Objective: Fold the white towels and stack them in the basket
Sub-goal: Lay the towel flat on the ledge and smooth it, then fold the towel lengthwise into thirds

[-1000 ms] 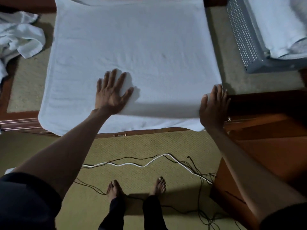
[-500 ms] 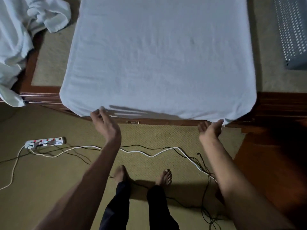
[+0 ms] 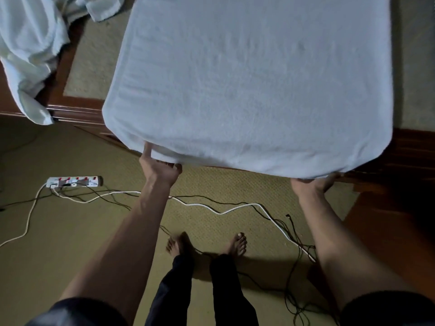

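Hands no longer smooth the white towel [image 3: 247, 90]; left hand [image 3: 160, 169] pinches its near hem, right hand [image 3: 312, 183] sits beneath the corner, its grip hidden, cannot tell; the next fold looks ready

A white power strip [image 3: 74, 181] with red switches is lying on the olive carpet [image 3: 58, 243]. A white cable [image 3: 221, 211] is snaking off to the right of the power strip, with thin black cables [image 3: 294, 234] tangling around it. Beyond the power strip, a dark wooden counter [image 3: 77, 109] is carrying a beige mat [image 3: 94, 55].
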